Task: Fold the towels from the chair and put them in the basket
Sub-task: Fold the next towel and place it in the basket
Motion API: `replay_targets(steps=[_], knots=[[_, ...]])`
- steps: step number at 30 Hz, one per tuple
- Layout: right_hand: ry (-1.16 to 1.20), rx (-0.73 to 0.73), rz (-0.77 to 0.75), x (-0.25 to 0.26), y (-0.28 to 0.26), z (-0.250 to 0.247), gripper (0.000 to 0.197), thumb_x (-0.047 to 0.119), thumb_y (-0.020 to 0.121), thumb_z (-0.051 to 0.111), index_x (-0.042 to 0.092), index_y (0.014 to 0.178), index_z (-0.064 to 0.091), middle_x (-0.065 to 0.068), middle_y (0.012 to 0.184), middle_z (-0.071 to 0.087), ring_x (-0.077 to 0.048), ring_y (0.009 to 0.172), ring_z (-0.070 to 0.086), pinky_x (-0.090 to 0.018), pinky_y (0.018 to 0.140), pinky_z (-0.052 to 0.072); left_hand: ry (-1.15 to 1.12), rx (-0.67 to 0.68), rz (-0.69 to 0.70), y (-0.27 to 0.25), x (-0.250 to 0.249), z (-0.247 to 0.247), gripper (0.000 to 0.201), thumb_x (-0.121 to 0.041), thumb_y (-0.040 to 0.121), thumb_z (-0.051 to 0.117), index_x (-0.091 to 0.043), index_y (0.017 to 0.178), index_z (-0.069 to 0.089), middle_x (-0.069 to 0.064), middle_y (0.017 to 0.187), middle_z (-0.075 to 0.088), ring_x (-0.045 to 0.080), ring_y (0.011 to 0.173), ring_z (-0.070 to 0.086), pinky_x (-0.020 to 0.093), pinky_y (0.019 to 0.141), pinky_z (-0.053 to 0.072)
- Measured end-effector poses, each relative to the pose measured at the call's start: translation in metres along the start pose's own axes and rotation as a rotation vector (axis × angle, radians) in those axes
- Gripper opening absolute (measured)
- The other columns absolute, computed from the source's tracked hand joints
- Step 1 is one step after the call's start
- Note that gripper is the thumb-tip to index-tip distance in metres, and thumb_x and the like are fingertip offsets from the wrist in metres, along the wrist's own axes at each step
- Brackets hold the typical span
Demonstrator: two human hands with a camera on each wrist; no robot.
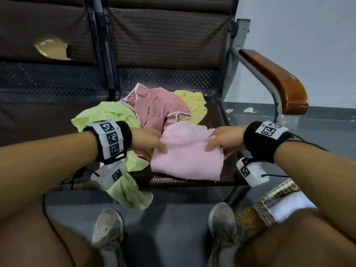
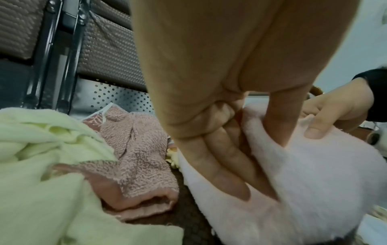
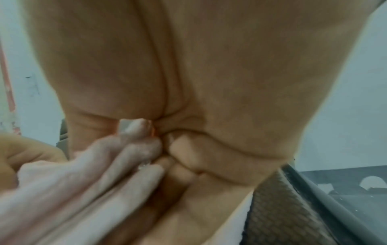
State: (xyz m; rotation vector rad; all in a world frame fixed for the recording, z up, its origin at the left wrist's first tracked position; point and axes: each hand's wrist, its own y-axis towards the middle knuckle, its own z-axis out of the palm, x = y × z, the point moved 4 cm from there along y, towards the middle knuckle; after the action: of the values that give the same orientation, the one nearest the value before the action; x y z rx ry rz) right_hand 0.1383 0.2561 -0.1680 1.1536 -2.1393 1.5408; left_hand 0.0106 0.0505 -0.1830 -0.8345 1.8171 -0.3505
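Centre frame: left hand (image 1: 148, 140) and right hand (image 1: 223, 140) grip opposite edges of pink towel (image 1: 185, 160) on chair (image 1: 173, 54) seat. Behind it, upper-mid: green towel (image 1: 107, 116), patterned towel (image 1: 158, 106), yellow towel (image 1: 194, 103). Basket (image 1: 260, 211) lower right, prob. white cloth inside, blurred.

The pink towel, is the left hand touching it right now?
Touching. The left wrist view shows the left hand gripping a fold of the pink towel, thumb on top and fingers underneath.
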Motion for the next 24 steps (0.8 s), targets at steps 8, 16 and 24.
replay_targets(steps=[8, 16, 24], knots=[[0.013, -0.571, -0.068, 0.005, 0.048, -0.056, 0.022, 0.013, 0.086, 0.068, -0.002, 0.102, 0.068, -0.020, 0.106, 0.071, -0.029, 0.088, 0.071, -0.044, 0.080, 0.061, 0.075, -0.545, 0.101, 0.052, -0.016, -0.034, 0.029, -0.023, 0.097, 0.056, -0.008, 0.119, 0.066, 0.014, 0.115, 0.068, 0.031, 0.104, 0.064, 0.034, 0.080, 0.050], [-0.449, -0.614, -0.149, 0.000, 0.076, -0.045, 0.047, 0.034, 0.087, 0.066, 0.018, 0.131, 0.058, 0.000, 0.117, 0.063, -0.023, 0.109, 0.061, -0.031, 0.090, 0.048, 0.059, -0.741, 0.099, 0.067, 0.000, -0.024, 0.033, -0.016, 0.081, 0.066, -0.018, 0.114, 0.060, 0.003, 0.104, 0.067, 0.026, 0.099, 0.062, 0.033, 0.086, 0.050], [-0.810, -0.276, -0.287, -0.005, 0.043, 0.012, 0.082, 0.067, 0.077, 0.068, 0.018, 0.141, 0.054, 0.000, 0.144, 0.054, -0.020, 0.131, 0.049, -0.031, 0.110, 0.036, 0.529, -0.326, 0.197, 0.053, 0.028, 0.007, 0.081, -0.038, 0.069, 0.085, -0.025, 0.141, 0.050, 0.002, 0.136, 0.055, 0.023, 0.121, 0.054, 0.028, 0.101, 0.041]])
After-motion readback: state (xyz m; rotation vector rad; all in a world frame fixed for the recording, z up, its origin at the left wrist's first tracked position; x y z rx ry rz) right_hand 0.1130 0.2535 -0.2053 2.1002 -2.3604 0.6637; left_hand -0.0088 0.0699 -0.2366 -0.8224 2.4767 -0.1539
